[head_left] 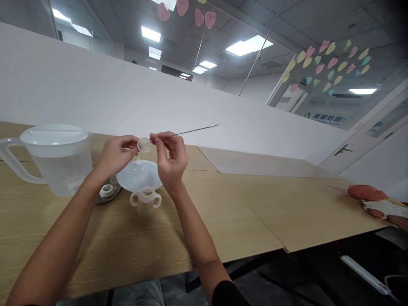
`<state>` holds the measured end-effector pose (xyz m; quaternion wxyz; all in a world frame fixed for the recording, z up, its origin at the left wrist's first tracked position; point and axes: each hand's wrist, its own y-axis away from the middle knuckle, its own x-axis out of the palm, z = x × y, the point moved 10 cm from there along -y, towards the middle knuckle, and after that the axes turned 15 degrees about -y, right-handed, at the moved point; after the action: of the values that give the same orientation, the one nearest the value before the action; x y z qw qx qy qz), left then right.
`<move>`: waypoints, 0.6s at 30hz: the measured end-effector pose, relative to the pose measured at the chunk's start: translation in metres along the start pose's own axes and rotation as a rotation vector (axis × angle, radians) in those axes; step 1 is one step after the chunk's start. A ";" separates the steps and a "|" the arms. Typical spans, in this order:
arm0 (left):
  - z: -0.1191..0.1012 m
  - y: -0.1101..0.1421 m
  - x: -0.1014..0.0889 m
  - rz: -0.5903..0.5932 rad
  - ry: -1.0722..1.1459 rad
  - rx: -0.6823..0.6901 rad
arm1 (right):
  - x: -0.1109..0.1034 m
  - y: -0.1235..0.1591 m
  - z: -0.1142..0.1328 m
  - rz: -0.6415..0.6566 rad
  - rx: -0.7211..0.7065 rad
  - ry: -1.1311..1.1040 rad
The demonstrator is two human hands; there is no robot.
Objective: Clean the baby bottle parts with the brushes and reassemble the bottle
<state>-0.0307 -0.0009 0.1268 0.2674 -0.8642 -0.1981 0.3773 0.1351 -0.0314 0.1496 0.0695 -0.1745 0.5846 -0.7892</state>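
Note:
Over the white bowl [140, 177], my left hand [116, 154] pinches a small translucent round silicone piece [144, 145], its open side turned toward me. A thin metal wire rod [197, 129] sits in my right hand [172, 159], between thumb and fingers. Its near end reaches the round piece; whether the tip goes inside I cannot tell. The far end sticks out up and to the right. Below my hands, a clear baby bottle [145, 206] with two handles stands upright without a lid, in front of the bowl.
A clear lidded pitcher [60, 161] holding water stands at the left. Beside the bowl, a dark round tray [111, 196] carries a white bottle ring [106, 190]. An orange object [366, 192] lies at the table's far right. A white partition [191, 106] runs behind the table [229, 212].

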 end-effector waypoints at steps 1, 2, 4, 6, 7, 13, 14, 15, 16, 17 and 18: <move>0.000 0.000 0.000 -0.001 -0.002 -0.001 | 0.000 0.000 0.000 0.000 -0.008 0.004; 0.001 0.000 0.000 0.000 -0.006 -0.005 | 0.000 0.000 0.000 -0.002 -0.013 0.007; 0.001 0.000 0.000 0.001 -0.017 -0.017 | 0.000 0.000 -0.001 0.000 -0.020 0.016; 0.001 0.000 -0.001 -0.001 -0.025 -0.019 | 0.000 0.000 0.000 0.007 -0.031 0.034; 0.000 0.000 -0.001 -0.002 -0.030 -0.019 | 0.000 0.000 0.001 0.010 -0.041 0.043; -0.001 0.001 -0.001 0.003 -0.043 -0.012 | 0.001 0.000 0.003 0.010 -0.043 0.012; -0.001 0.001 -0.001 0.008 -0.041 -0.009 | 0.001 0.001 0.001 0.014 -0.030 0.004; -0.001 0.001 -0.001 0.009 -0.041 -0.008 | 0.002 0.001 0.000 0.020 -0.016 0.000; -0.002 0.001 -0.001 0.010 -0.043 -0.007 | 0.003 0.002 -0.002 0.026 -0.004 -0.001; -0.002 0.001 -0.001 0.012 -0.045 -0.006 | 0.003 0.002 -0.003 0.030 0.005 0.002; -0.002 0.001 -0.001 0.013 -0.047 -0.005 | 0.004 0.002 -0.004 0.033 0.007 0.008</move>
<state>-0.0297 -0.0028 0.1277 0.2581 -0.8571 -0.1995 0.3986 0.1301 -0.0296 0.1471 0.0805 -0.1614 0.5848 -0.7909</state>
